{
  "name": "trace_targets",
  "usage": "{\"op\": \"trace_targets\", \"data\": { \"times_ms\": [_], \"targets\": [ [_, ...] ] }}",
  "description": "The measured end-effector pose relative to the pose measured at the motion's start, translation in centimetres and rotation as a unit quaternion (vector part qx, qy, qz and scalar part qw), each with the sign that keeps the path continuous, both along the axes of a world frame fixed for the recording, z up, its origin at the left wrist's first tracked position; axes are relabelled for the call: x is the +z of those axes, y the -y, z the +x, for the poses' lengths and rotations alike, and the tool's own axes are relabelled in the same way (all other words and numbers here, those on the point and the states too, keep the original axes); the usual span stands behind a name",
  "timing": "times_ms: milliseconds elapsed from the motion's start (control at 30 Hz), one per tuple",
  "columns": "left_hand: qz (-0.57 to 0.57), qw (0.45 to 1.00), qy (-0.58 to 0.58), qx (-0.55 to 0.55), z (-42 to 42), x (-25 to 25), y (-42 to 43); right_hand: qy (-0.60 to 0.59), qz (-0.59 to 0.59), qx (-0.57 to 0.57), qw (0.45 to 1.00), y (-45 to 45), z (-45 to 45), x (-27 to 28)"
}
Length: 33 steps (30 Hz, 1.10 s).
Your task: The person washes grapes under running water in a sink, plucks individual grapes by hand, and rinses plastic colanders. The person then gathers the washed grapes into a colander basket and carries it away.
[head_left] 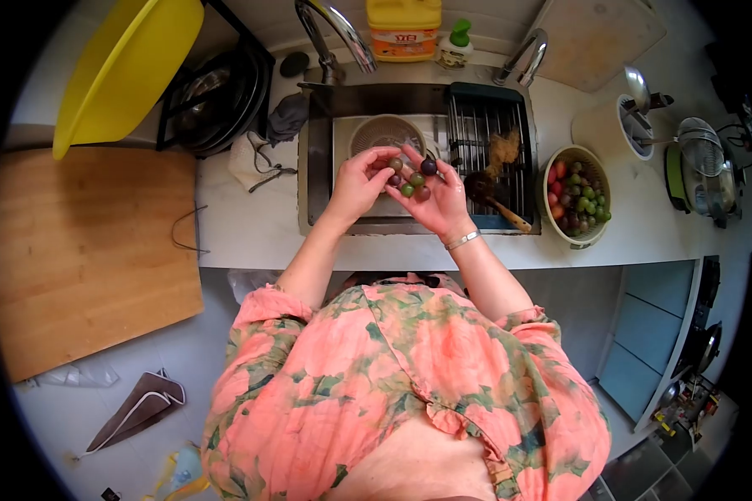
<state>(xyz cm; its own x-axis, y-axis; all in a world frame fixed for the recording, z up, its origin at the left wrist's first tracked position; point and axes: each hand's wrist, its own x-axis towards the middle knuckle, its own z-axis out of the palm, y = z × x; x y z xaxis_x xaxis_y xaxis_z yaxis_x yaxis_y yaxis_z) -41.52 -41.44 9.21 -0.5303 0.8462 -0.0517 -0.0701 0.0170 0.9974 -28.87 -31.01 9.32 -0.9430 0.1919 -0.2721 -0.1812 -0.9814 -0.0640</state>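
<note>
Several grapes (pixel 416 179), green, reddish and nearly black, lie in my cupped hands above the sink (pixel 317 179). My right hand (pixel 443 200) is palm up with the grapes across its palm and fingers, and a bracelet sits on its wrist. From the other side my left hand (pixel 361 182) curls its fingers against the grapes at the near edge of the handful. Behind my hands a round pale basket (pixel 383 125) stands in the sink, its lower part hidden by them. To the right, a cream colander (pixel 578 237) holds more green, dark and red fruit.
A dark drying rack (pixel 486 104) over the sink's right side holds a wooden-handled brush (pixel 510 215) and a tan scrubber (pixel 504 150). Faucets (pixel 334 50) rise behind. A wooden board (pixel 92 259) and tilted yellow basin (pixel 129 71) are at left; a utensil holder (pixel 618 125) stands right.
</note>
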Motion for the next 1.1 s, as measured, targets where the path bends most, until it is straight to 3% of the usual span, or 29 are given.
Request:
{"op": "trace_targets", "data": {
  "times_ms": [233, 300, 433, 533, 600, 733, 900, 1033, 1100],
  "targets": [
    [0.008, 0.998, -0.039, -0.039, -1.0, 0.5, 0.3, -0.028, -0.011, -0.015, 0.999, 0.2, -0.3, -2.0],
    [0.011, 0.997, 0.059, -0.049, -0.8, 0.8, 0.5, -0.021, -0.019, -0.019, 0.999, 0.3, -0.4, -1.9],
    [0.013, 0.999, 0.032, -0.027, -0.7, 0.2, 0.3, 0.004, 0.006, -0.013, 1.000, 0.6, -0.5, -1.1],
    [0.012, 0.999, -0.039, -0.009, -0.3, 1.3, 0.2, -0.001, 0.004, -0.017, 1.000, 0.7, -0.4, -1.1],
    [0.027, 0.943, -0.330, -0.030, -0.2, 2.5, 0.1, -0.002, 0.000, -0.023, 1.000, 0.7, -0.5, -1.1],
    [-0.008, 0.954, -0.293, -0.055, 0.2, 3.0, 0.1, -0.015, 0.031, -0.011, 0.999, 0.8, -0.4, -1.1],
    [-0.036, 0.985, -0.150, -0.078, -0.2, 2.8, 0.0, -0.005, 0.058, -0.021, 0.998, 1.3, -0.6, 0.0],
    [0.015, 0.989, -0.131, -0.071, -0.2, 1.4, -0.1, -0.011, 0.047, -0.039, 0.998, 1.7, -0.8, 0.2],
    [0.024, 0.981, -0.192, -0.005, 0.2, 0.1, -0.2, -0.017, 0.045, -0.047, 0.998, 1.8, -0.8, -0.1]
  ]
}}
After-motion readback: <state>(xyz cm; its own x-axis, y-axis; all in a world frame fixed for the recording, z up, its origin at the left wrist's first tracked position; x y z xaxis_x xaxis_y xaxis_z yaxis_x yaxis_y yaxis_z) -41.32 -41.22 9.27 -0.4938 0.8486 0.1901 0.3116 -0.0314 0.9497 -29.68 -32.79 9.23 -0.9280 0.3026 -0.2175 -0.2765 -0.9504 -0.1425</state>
